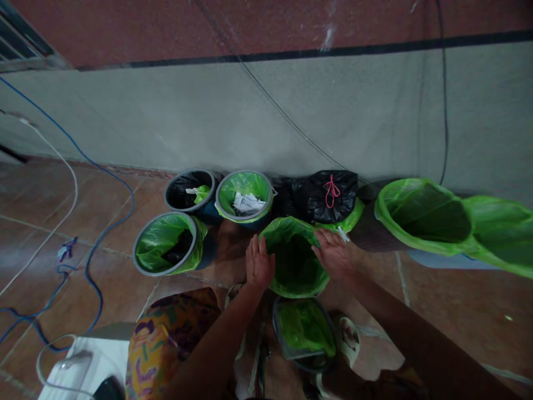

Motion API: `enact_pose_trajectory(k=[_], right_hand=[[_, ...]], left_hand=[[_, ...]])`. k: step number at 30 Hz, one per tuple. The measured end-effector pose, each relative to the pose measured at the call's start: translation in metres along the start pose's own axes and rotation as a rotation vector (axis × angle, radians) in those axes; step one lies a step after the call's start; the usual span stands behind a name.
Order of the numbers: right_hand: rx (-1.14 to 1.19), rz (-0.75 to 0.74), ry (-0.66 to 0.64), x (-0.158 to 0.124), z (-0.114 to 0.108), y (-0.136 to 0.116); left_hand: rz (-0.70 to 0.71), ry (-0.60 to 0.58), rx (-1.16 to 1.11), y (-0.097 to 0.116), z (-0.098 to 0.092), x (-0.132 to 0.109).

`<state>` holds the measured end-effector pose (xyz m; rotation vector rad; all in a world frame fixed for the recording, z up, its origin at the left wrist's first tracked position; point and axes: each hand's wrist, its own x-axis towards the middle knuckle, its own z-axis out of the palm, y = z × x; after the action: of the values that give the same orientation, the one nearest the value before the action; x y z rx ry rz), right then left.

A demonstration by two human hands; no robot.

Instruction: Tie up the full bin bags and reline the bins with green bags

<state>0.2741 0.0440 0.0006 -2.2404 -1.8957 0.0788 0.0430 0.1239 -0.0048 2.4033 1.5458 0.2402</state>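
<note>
two bare forearms (220, 339) come in close and low, patterned cloth (170, 339) beside the left one. they lead to the left hand (259, 264), spread flat with fingers straight at the left side of a green-lined bin (285, 229), and the right hand (335, 253), also spread, its fingers at the right rim. so that bin sits squarely between the hands, mouth up, too dark inside for me to see its bottom.

nearer the person, beside a pale shoe (350, 336), is a smaller bin (281, 335) with green plastic in it. just beyond the hands sits a black bag (318, 197) tied with a red cord (332, 191). off to the left i see a grey-rimmed bin (140, 253), and behind it a black-lined bin (175, 194) next to one holding white paper (247, 203). two wide bins (425, 219) with green bags stand on the right. a blue cable (94, 278) loops over the tiled floor (108, 203), and a grey wall (166, 122) runs behind.
</note>
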Motion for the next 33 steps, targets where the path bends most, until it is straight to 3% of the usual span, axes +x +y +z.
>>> enact_pose_trajectory(k=[7,15,19,23,26,29,31,33], right_hand=[[-0.055,-0.041,-0.048,-0.002,0.05,-0.009],[-0.142,-0.014,-0.097,-0.007,0.074,-0.014],[-0.272,0.035,-0.22,-0.001,0.062,-0.024],[-0.247,0.003,-0.352,0.008,0.028,-0.039],[-0.128,0.035,-0.347,0.027,0.006,-0.046],[0.03,0.179,-0.259,0.059,-0.002,-0.049],[0.128,0.247,-0.227,0.08,0.001,-0.049],[0.195,0.255,-0.234,0.094,0.009,-0.049]], left_hand=[[0.091,-0.139,0.112,0.002,0.018,0.011],[0.252,-0.253,0.338,0.006,0.025,0.003],[0.3,-0.384,0.47,0.013,0.02,0.011],[0.263,-0.46,0.34,0.023,0.002,0.02],[0.201,-0.365,0.185,0.032,-0.011,0.037],[0.082,-0.229,0.065,0.041,-0.019,0.065],[0.057,-0.213,0.033,0.046,-0.02,0.085],[0.085,-0.269,0.02,0.048,-0.018,0.098]])
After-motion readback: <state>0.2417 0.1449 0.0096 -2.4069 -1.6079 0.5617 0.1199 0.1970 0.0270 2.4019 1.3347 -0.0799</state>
